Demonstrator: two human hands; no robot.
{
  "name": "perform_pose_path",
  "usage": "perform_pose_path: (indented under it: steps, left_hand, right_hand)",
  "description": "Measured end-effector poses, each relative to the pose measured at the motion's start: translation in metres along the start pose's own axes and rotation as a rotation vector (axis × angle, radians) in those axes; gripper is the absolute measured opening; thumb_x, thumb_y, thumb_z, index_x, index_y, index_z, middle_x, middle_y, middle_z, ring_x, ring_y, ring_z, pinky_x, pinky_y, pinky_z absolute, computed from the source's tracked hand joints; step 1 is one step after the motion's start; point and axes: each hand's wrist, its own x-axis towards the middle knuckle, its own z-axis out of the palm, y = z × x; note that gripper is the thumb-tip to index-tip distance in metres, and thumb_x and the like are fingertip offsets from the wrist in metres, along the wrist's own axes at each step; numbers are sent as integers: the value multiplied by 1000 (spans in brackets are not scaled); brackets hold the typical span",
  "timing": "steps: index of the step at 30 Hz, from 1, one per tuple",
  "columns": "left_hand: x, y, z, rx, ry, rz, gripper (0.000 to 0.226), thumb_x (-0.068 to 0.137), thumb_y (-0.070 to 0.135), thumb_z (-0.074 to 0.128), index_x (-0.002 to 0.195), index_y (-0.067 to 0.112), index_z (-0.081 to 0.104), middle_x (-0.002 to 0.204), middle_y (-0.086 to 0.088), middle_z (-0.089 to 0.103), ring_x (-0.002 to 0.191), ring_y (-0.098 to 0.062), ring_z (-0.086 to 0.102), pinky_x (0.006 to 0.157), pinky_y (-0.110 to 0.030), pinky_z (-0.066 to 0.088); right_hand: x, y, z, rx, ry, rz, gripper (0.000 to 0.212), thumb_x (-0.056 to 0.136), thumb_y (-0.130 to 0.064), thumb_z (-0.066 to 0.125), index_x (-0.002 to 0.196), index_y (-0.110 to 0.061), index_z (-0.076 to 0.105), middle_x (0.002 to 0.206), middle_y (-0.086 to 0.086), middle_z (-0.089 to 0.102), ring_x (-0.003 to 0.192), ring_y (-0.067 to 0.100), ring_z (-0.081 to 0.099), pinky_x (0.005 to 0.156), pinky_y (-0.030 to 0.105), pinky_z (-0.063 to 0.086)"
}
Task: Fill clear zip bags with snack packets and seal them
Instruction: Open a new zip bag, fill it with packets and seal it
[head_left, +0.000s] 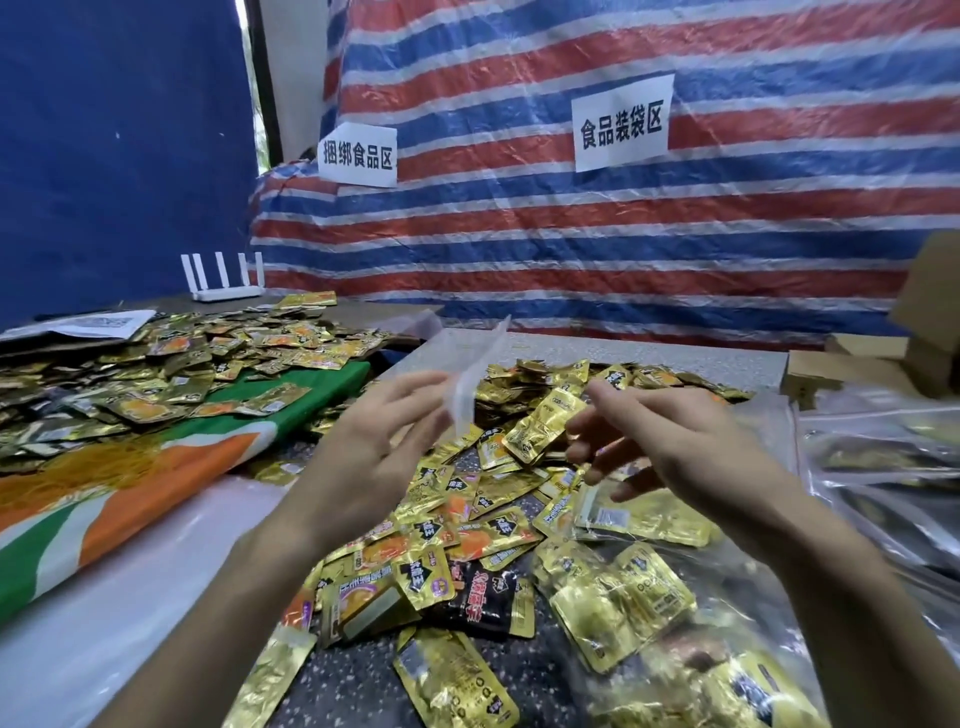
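Bag (469, 382) at left hand (363, 457) (edge aloft)

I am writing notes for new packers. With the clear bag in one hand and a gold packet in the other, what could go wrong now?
1. The left hand pinches the clear zip bag at one edge and the bag looks flat, so the gold packet in the right hand may miss and drop.
2. A dropped packet would mix into the loose packets below.

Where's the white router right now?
Head view, back left: the router stands by the blue sheet, behind the left packet pile.
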Motion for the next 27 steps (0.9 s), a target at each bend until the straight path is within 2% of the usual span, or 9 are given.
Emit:
perform_pose_path:
  steps: [3,5,10,12,14,17,20,23,27]
  left_hand:
    - [13,20,20,-69,-114,96,37,100,47,41,117,30,68,140,19,48,125,0,49,100,-33,48]
    - [23,32,31,-79,-193,155,36,101,47,41,122,33,66,141,17,48,125,-3,51,100,-36,49]
    - [44,41,38,-163,-360,166,39,90,44,55,129,41,60,134,20,54,124,0,51,102,-25,47]
    - [51,37,31,-229,-452,119,41,85,43,68,126,45,62,126,25,59,117,0,55,96,-21,48]
    - [57,35,25,-301,-522,73,45,81,40,76,124,44,65,124,21,64,115,-4,60,96,-25,51]
    - [62,38,24,-492,-487,3,37,80,44,72,114,30,73,114,5,73,109,-13,67,96,-32,54]
    - [62,45,31,-454,-363,-15,36,85,50,69,93,15,76,92,-1,75,88,-17,71,81,-37,56]
    - [59,51,40,-446,-319,-18,45,87,54,60,76,11,69,69,0,68,63,-13,62,59,-28,48]
    - [56,50,42,-492,-420,13,37,93,37,61,75,4,63,64,-3,58,58,-13,53,54,-22,40]
  right_hand:
    - [0,-5,-1,129,21,79,61,80,-63,52,96,-7,72,87,8,77,71,18,69,58,28,55]
    - [-1,-7,-3,186,58,80,55,80,-58,57,91,-7,73,83,9,76,67,18,68,53,25,53]
    - [-4,-9,-15,212,119,78,22,91,-21,67,79,-5,76,74,13,74,61,19,67,48,22,51]
    - [-6,-10,-19,205,86,93,18,89,-13,67,79,-2,75,72,14,72,60,20,66,48,22,51]
    - [-8,-11,-22,226,50,103,16,86,-10,69,81,4,74,74,19,69,60,20,65,49,22,52]
    - [-9,-12,-21,246,-12,91,19,84,-11,69,88,7,74,84,24,73,61,19,66,49,21,51]
    - [-6,-11,-15,223,-6,76,17,87,-8,68,87,8,73,80,21,74,58,20,66,46,20,49]
    - [-5,-10,-6,132,-42,67,21,80,-18,75,76,3,74,72,17,73,55,20,63,46,20,48]
    - [-6,-13,3,78,-54,63,27,63,-31,83,60,-6,72,57,13,67,46,16,55,41,19,43]
